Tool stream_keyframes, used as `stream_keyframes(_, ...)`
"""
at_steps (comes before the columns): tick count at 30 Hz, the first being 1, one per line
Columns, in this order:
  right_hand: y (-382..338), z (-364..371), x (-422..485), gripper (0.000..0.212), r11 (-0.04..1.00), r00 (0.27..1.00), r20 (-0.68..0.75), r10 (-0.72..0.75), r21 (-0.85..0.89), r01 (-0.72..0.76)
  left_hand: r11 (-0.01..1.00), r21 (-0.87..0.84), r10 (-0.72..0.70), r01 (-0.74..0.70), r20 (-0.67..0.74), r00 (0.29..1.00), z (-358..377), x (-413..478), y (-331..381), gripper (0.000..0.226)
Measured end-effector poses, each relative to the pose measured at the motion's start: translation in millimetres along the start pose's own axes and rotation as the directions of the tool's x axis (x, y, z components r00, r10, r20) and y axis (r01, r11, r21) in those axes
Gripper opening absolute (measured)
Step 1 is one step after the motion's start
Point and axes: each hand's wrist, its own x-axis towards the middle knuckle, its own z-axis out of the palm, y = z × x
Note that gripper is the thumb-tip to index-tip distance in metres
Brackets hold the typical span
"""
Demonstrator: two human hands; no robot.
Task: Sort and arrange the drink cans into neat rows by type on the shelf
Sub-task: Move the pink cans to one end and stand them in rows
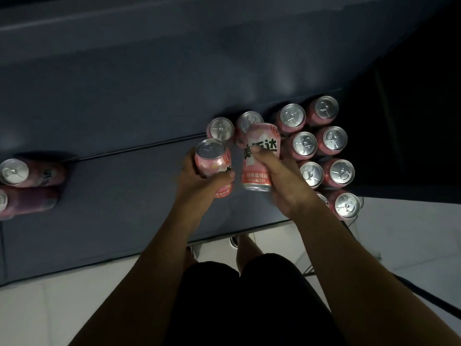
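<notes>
Gripping one pink can (214, 168) w/ left hand (197, 178), right hand (279, 176) gripping another pink can (259, 156), grouped cans (321, 143) beside

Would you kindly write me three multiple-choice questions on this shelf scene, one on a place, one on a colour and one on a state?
1. Where on the shelf do the two dark purplish cans stand?
A. among the rows at the right
B. at the far left
C. in the middle

2. The right hand holds a can; what colour is it?
A. green
B. blue
C. pink

3. What is the left hand doing?
A. gripping a second pink can
B. lying flat on the shelf
C. hanging idle

Answers:
1 B: they stand apart at the view's left edge.
2 C: its label is pink with white.
3 A: the fingers and thumb curl round the can.
</notes>
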Motion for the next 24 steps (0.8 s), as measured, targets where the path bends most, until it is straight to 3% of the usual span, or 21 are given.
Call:
stream_keyframes(3,3,-7,5,0.024,0.991,0.997,-0.039,-0.071,-0.112,0.067,1.000,0.003,0.030,-0.030,0.007,1.000,10,1,-11,0.066)
stream_keyframes(9,11,-14,19,0.042,0.926,0.975,-0.057,-0.213,-0.331,0.183,0.999,0.004,0.053,-0.053,-0.040,0.998,24,11,-27,0.064)
stream_keyframes(14,17,-19,30,0.072,0.840,0.955,-0.080,-0.285,-0.501,0.209,0.995,0.055,0.092,-0.086,-0.112,0.989,31,21,-32,0.076)
stream_keyframes(18,18,-18,43,0.075,0.806,0.950,-0.006,-0.311,-0.531,0.261,0.992,0.093,0.100,-0.089,-0.125,0.987,37,30,-34,0.084)
stream_keyframes(24,30,-23,60,0.087,0.646,0.934,0.007,-0.357,-0.721,0.252,0.985,0.139,0.124,-0.101,-0.170,0.978,47,35,-46,0.082)
